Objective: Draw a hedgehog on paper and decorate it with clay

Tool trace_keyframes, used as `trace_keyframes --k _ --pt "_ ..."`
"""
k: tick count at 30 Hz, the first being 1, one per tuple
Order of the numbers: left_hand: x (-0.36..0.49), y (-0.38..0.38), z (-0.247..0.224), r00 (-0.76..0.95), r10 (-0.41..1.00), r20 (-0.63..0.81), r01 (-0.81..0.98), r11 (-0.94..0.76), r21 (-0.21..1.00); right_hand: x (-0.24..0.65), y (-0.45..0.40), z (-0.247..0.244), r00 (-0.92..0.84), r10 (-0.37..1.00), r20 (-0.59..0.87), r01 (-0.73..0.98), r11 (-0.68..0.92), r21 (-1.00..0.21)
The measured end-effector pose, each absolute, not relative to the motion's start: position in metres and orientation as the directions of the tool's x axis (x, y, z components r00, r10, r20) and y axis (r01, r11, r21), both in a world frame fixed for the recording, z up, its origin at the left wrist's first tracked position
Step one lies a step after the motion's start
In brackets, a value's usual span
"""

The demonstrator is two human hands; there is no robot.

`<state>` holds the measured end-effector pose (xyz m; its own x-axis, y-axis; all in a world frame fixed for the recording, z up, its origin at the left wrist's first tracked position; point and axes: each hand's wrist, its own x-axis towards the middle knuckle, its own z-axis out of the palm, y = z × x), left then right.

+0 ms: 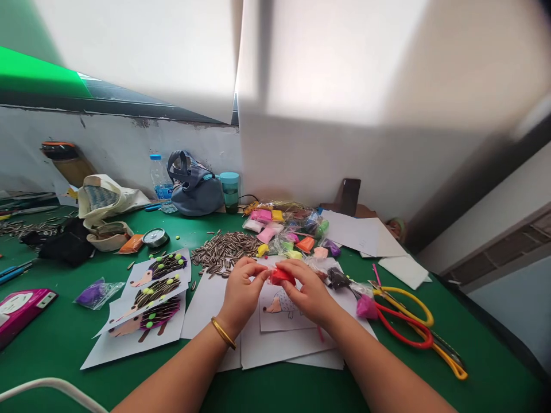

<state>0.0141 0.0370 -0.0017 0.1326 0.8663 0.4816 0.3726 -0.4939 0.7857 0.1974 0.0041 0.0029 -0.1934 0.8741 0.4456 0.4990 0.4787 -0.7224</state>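
Your two hands pinch a lump of red clay above a hedgehog drawing on a green table.

Your left hand (pixel 241 289), a gold bangle (pixel 223 333) on its wrist, and your right hand (pixel 307 292) meet fingertip to fingertip, both closed on the red clay (pixel 280 276), which sits between them just over the hedgehog drawing (pixel 278 307) on white paper. Just beyond your hands lies a heap of sunflower seeds (pixel 226 250), with small bags of coloured clay (pixel 286 229) to its right. To your left rest three finished hedgehog pictures (pixel 150 298); to your right, red and yellow loops (pixel 407 321) lie on the table (pixel 51 350).
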Motion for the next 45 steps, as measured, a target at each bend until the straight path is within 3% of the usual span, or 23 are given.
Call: trace_keyframes --k 7,24,32,41,45 --pt "0.0155 0.0375 -0.0020 0.160 0.862 0.481 0.436 -0.499 0.749 0.2006 0.0056 -0.0014 -0.175 0.875 0.452 0.484 0.476 -0.734" --pt "0.0163 0.0381 -0.0066 0.177 0.878 0.446 0.338 -0.479 0.810 0.1987 0.0035 0.0014 -0.174 0.890 0.421 0.461 0.452 -0.764" --pt "0.0162 0.0366 -0.0019 0.073 0.868 0.491 0.370 -0.480 0.795 0.2009 0.0057 0.0004 -0.166 0.897 0.409 0.478 0.436 -0.762" --pt "0.0146 0.0381 -0.0027 0.087 0.913 0.398 0.320 -0.404 0.857 0.1981 0.0045 0.0014 -0.187 0.877 0.443 0.473 0.475 -0.742" --pt "0.0137 0.0395 -0.0049 0.096 0.961 0.258 0.135 -0.270 0.953 0.2020 0.0113 -0.0054 -0.160 0.877 0.453 0.560 0.459 -0.690"
